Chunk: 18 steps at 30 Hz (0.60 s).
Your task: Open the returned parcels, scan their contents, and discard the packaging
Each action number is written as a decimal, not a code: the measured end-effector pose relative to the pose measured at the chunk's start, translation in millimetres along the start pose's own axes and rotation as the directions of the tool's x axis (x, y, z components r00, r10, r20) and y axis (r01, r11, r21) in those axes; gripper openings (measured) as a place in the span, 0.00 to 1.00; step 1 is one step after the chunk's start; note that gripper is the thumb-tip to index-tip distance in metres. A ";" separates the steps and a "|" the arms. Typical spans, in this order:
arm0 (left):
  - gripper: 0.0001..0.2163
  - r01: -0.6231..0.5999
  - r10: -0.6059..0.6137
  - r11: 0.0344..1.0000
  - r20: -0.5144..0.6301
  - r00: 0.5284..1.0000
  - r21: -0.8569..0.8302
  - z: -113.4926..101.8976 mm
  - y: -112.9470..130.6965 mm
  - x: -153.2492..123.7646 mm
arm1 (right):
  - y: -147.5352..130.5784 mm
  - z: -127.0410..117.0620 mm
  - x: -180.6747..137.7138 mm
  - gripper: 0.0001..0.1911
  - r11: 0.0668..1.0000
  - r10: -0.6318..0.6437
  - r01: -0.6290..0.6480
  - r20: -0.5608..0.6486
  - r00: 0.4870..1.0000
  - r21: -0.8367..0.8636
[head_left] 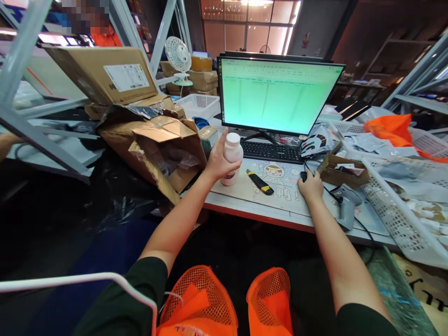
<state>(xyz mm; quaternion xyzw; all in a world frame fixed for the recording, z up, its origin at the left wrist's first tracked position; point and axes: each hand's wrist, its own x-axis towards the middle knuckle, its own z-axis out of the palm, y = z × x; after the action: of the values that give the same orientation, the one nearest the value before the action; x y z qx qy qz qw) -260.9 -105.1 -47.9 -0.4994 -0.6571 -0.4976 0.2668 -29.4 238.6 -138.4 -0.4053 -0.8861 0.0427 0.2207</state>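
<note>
My left hand (221, 161) is wrapped round a white plastic bottle (232, 148) with a white cap, which stands upright at the left of the desk mat (280, 179). My right hand (311, 185) rests over a dark computer mouse (304, 176), mostly hidden beneath the fingers. Between the two hands lies a black and yellow box cutter (259, 182). A black keyboard (271, 151) sits behind it, below a monitor (276, 98) that shows a pale green spreadsheet-like page.
An open cardboard box (168, 149) leans at the desk's left edge. Right of my right hand are a grey barcode scanner (347, 205) with a cable, a small brown box (341, 171) and a white plastic basket (402, 219). A small fan (178, 55) stands behind.
</note>
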 end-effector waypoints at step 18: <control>0.40 0.597 -0.607 0.722 0.093 0.789 -0.349 58.7 -55.8 46.5 | 11.2 17.5 5.6 0.26 0.995 -0.037 0.046 -0.101 0.994 0.086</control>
<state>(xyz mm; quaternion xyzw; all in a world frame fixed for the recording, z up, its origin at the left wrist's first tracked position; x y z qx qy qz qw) -320.4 -33.2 -51.4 -0.2921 -0.6769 -0.6757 0.0036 -32.3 252.0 -155.0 -0.3782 -0.8795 0.0567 0.2831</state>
